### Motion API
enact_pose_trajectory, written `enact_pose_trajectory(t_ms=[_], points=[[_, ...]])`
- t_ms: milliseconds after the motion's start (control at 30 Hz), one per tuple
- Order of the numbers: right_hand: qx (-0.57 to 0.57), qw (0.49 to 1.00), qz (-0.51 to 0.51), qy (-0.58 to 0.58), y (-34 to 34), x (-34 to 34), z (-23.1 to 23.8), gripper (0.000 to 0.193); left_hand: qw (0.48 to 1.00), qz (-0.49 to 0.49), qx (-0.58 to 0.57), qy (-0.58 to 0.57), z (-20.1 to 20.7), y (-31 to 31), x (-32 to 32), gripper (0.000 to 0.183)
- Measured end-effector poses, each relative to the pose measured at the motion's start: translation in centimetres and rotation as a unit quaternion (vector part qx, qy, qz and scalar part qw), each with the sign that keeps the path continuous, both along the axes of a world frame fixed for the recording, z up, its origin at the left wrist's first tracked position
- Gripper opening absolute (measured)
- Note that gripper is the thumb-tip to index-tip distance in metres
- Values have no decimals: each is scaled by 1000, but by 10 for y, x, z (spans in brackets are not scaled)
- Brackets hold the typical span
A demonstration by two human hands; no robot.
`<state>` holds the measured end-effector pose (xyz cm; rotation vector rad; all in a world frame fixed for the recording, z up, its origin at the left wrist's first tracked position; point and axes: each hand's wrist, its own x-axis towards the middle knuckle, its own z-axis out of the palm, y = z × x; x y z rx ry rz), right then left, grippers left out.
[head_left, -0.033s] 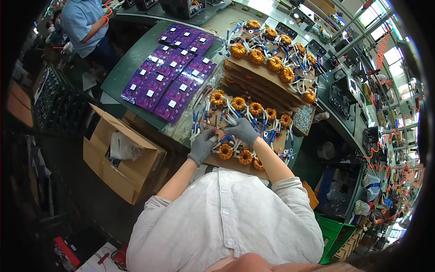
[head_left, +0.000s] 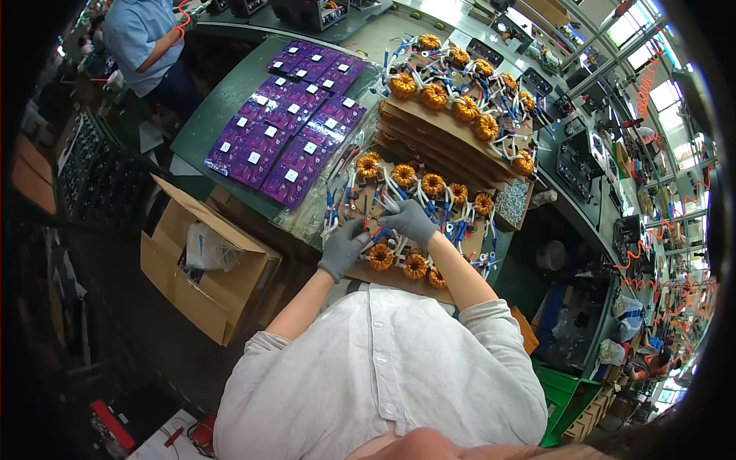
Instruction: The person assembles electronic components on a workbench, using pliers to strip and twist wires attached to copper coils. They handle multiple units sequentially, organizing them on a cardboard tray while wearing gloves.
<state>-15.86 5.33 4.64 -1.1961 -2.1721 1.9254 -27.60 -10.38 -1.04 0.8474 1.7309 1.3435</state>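
Both my hands wear grey gloves and work close together over a cardboard sheet (head_left: 360,270) with copper-wound toroid coils on it. My left hand (head_left: 343,249) is closed, its fingertips pinched at a small piece too fine to make out. To its right, my right hand (head_left: 412,222) is closed on white wire leads (head_left: 391,205) near a toroid coil (head_left: 402,175). Between the hands shows a red and blue wire terminal (head_left: 377,234). Another toroid coil (head_left: 381,257) lies just below them. White leads with blue-sleeved lugs spread around the coils.
Beyond the hands stands a stack of cardboard layers (head_left: 429,146) topped with more coils. A box of small metal parts (head_left: 512,203) sits at its right. Purple circuit boards (head_left: 287,123) cover the bench's left. An open carton (head_left: 207,261) is at lower left; another person (head_left: 142,46) stands far left.
My hands stay almost in place, with only slight finger movement. The red and blue terminal between them shows a little more.
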Motion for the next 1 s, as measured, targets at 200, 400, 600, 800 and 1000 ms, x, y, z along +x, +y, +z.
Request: enact_pose_trajectory(t_ms=[200, 400, 600, 800, 1000], points=[[-23, 999, 33, -8, 6, -5, 2, 21, 990, -45, -116, 71, 30, 0, -2, 45], [-15, 997, 61, -42, 1, -11, 1, 21, 990, -56, -102, 80, 28, 2, -3, 44], [-1, 999, 41, -3, -8, -12, -21, 23, 997, -14, -74, -4, 25, -1, -5, 41], [17, 1000, 12, -14, -17, -5, -17, 28, 961, -84, -213, 156, 24, 7, -20, 26], [-4, 999, -37, 16, -29, -9, -18, 30, 984, -38, -154, 79, 23, 2, -13, 25]])
